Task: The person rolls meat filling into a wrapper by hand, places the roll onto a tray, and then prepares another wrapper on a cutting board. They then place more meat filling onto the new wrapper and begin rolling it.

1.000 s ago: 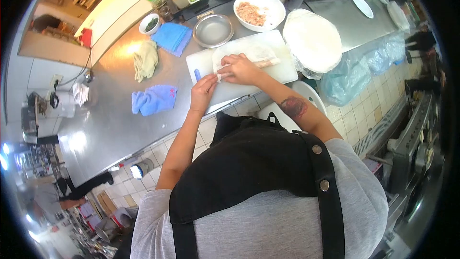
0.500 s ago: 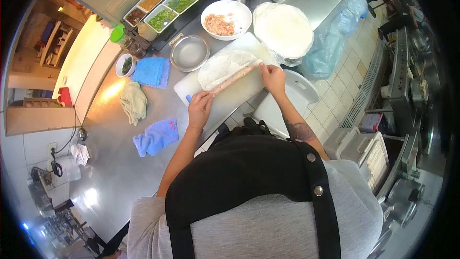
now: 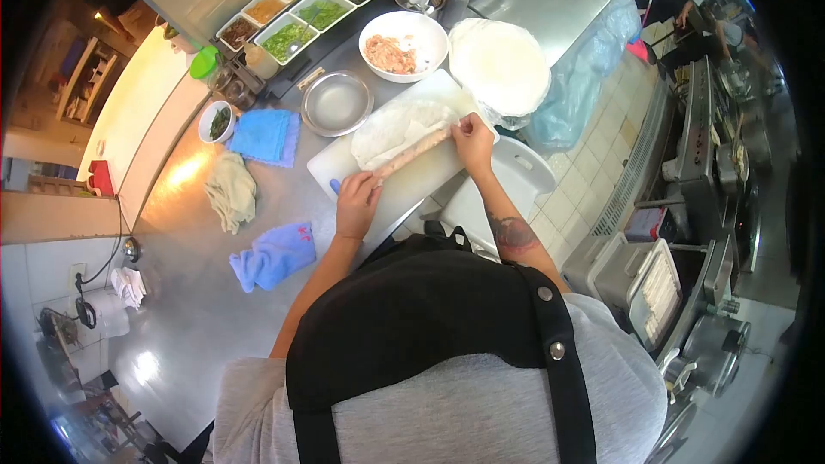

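A thin white wrapper (image 3: 387, 131) lies on the white cutting board (image 3: 447, 163). Along its near edge runs a long strip of pinkish filling (image 3: 414, 155), at least partly covered by wrapper. My left hand (image 3: 357, 204) is closed at the strip's left end, fingertips together on the wrapper. At the other end, my right hand (image 3: 473, 144) pinches the wrapper's edge. Behind the board stands a white bowl (image 3: 436, 41) with minced meat (image 3: 391, 56) in it. A round steel dish (image 3: 337, 103) sits beside the board's left corner.
A stack of round white wrappers (image 3: 498, 64) on plastic stands right of the board. Several containers of chopped ingredients (image 3: 318, 13) line the back. Folded blue cloths (image 3: 260, 136), a beige cloth (image 3: 230, 193) and a purple-blue cloth (image 3: 273, 256) lie left. A white stool (image 3: 520, 174) is below the board.
The view has shifted slightly. Both hands keep hold of the strip's ends, and my right hand has come a little inward. More of the filling now seems covered by wrapper.
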### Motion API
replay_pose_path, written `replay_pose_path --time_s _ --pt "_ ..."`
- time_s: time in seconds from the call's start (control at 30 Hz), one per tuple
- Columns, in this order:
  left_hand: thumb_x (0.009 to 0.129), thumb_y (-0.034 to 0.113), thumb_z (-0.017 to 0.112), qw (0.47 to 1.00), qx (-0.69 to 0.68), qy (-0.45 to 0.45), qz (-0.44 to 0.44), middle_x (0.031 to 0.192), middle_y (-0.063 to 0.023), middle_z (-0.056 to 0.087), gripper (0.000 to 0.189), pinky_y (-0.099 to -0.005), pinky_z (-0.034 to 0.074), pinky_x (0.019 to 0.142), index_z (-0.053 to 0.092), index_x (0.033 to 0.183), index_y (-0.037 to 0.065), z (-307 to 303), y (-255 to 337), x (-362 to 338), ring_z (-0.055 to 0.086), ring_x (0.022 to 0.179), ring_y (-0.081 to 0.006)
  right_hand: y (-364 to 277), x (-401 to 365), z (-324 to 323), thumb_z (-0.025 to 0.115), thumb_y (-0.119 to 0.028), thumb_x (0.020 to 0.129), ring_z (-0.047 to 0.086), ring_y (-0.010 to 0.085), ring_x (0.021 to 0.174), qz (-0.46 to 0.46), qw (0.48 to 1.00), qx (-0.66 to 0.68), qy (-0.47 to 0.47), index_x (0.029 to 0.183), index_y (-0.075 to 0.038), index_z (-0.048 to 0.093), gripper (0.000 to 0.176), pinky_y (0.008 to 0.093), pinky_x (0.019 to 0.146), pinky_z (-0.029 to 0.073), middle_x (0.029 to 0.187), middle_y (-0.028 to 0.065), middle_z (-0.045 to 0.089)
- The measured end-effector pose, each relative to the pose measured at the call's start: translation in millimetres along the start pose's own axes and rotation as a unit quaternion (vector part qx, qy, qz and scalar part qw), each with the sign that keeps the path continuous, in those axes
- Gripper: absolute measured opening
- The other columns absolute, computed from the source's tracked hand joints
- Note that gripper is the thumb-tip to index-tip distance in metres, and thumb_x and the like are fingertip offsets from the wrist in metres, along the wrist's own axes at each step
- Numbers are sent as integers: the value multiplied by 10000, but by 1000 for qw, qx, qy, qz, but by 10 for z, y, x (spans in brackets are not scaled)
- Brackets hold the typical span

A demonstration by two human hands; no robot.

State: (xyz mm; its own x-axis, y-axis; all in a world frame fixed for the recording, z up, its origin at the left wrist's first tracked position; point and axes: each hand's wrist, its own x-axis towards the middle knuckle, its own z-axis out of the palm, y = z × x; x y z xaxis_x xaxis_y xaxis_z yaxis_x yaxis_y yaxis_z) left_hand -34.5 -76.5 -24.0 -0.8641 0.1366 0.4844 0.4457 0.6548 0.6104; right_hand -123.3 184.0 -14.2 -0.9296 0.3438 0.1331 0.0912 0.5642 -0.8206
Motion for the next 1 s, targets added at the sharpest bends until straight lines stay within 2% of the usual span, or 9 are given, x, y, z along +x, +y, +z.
replay_pose_path --time_s 0.1,0.23,0.3,0.43,0.5,0.6,0.83,0.9,1.0 --pt "749 19 727 1000 -6 2 3 1028 -121 647 241 -375 490 828 682 986 15 3 -9 -7 599 960 -308 7 -24 -16 685 -61 818 672 238 715 -73 997 32 -9 894 12 611 129 319 667 525 827 127 691" --pt "750 13 723 1000 8 11 5 1024 -118 648 235 -372 492 824 680 981 13 23 -11 -14 599 954 -304 63 -47 -101 649 -46 845 676 279 749 -117 991 42 -51 933 -31 635 90 348 690 528 921 138 697" --pt "752 13 721 1000 13 12 11 1029 -114 647 229 -371 492 822 679 977 15 21 -9 -11 599 949 -297 164 20 -139 623 -48 865 671 317 855 -222 969 38 -97 999 -44 640 135 360 774 532 1000 121 698" --pt "754 18 720 1000 23 7 10 1028 -111 644 225 -374 493 821 676 975 16 23 -12 -12 598 944 -297 217 175 -289 608 -52 872 640 340 951 -286 939 -10 -191 1095 -72 627 226 388 852 513 1073 114 682" --pt "758 21 716 1000 27 0 10 1023 -116 640 226 -377 494 820 671 979 17 20 4 -7 596 942 -307 204 244 -361 618 -61 859 625 328 991 -356 898 -52 -253 1171 -96 600 314 413 879 497 1126 102 664" --pt "763 26 711 999 41 -3 17 1015 -119 637 222 -382 494 819 667 980 16 9 19 0 595 942 -312 233 390 -420 636 -82 858 619 291 1049 -388 862 -74 -317 1172 -88 599 316 400 903 491 1227 75 629" --pt "784 38 691 998 54 -15 7 990 -129 645 177 -393 485 827 664 957 13 -22 19 69 593 936 -321 183 680 -385 647 -105 854 629 260 1038 -457 808 -85 -363 1095 -85 625 243 393 903 471 1166 73 659" --pt "795 34 678 998 35 -53 -11 944 -141 644 148 -406 475 810 660 940 12 -74 23 151 586 894 -328 124 757 -370 657 -92 828 621 272 989 -484 790 -74 -368 1054 -91 655 226 381 884 477 1089 81 669" --pt "807 45 670 997 17 -64 -49 890 -153 627 113 -416 464 784 662 914 8 -107 36 246 573 850 -333 39 915 -304 656 -91 836 613 276 985 -451 778 -16 -437 956 -58 678 125 371 876 477 1048 88 671"
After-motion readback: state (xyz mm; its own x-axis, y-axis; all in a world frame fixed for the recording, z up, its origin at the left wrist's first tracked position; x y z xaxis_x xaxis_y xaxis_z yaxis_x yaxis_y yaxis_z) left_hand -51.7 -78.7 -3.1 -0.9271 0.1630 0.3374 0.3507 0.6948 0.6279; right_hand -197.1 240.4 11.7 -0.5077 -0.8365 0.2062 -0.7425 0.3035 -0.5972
